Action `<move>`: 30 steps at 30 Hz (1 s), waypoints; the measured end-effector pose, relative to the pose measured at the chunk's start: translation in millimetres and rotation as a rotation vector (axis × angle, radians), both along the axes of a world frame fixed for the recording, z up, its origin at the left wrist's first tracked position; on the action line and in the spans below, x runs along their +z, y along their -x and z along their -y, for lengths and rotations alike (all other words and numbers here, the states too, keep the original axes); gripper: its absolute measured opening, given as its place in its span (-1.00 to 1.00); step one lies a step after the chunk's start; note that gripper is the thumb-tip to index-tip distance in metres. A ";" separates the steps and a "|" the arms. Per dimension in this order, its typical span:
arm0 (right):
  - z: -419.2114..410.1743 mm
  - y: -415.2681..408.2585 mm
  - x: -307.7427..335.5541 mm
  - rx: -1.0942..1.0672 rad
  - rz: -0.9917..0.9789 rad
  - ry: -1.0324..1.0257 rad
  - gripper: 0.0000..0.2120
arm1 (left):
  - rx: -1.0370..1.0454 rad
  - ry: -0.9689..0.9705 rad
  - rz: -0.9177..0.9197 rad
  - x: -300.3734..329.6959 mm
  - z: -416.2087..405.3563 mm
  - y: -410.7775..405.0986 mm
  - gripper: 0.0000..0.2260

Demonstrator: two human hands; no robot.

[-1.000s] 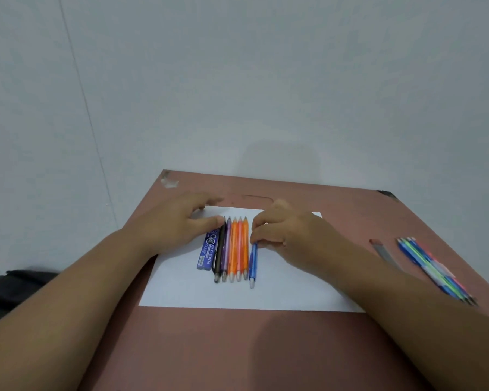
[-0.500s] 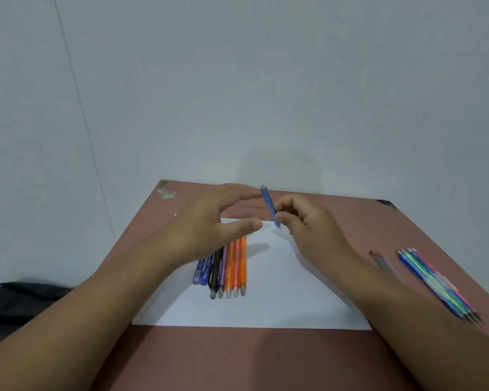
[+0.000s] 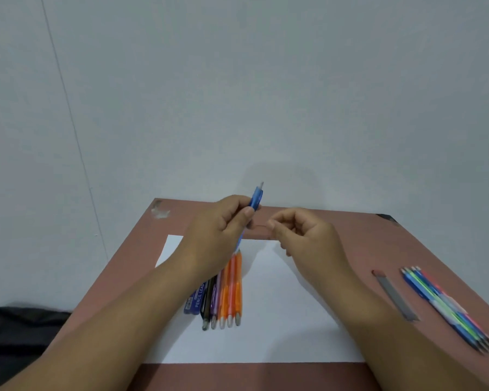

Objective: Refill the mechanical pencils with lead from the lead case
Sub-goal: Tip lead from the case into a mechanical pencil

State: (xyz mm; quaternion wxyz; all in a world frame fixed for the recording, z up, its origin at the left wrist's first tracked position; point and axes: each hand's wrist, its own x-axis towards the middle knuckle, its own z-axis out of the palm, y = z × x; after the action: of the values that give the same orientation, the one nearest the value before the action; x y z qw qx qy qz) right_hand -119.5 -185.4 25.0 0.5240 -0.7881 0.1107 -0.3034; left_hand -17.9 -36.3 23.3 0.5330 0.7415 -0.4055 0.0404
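The blue pencil (image 3: pixel 255 201) has passed from the right hand (image 3: pixel 305 238) to the left hand (image 3: pixel 223 235), whose curled fingers grip its smooth plastic barrel, capped end tilted up. The right hand, just beside it, pinches something tiny, perhaps the cap. Below the grip, slim glossy pencils (image 3: pixel 228 292) and the flat lead case (image 3: pixel 194 301) lie on white paper (image 3: pixel 280 320).

White paper sheet (image 3: pixel 280 320) on reddish-brown table (image 3: pixel 350 238), grey wall (image 3: pixel 266 94), dark cloth (image 3: pixel 14 328) at left
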 end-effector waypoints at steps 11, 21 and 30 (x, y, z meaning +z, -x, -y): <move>5.4 4.8 10.0 0.041 0.173 -0.123 -0.82 | 0.001 -0.257 0.390 -4.0 -10.8 -18.6 -0.69; 13.4 -6.5 0.7 0.022 0.033 -0.128 -0.86 | -0.025 -0.291 0.376 -11.1 -9.5 -23.4 -0.77; 53.0 -11.2 -13.0 -0.177 -0.191 0.192 -0.87 | 0.032 -0.348 0.288 -14.9 -12.5 -29.9 -0.73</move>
State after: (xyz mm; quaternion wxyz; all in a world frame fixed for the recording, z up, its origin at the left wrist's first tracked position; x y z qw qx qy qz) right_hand -108.2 -238.4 12.0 0.4046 -0.8470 0.1997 -0.2813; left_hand 12.1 -23.8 8.5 0.3328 0.8154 -0.4662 0.0837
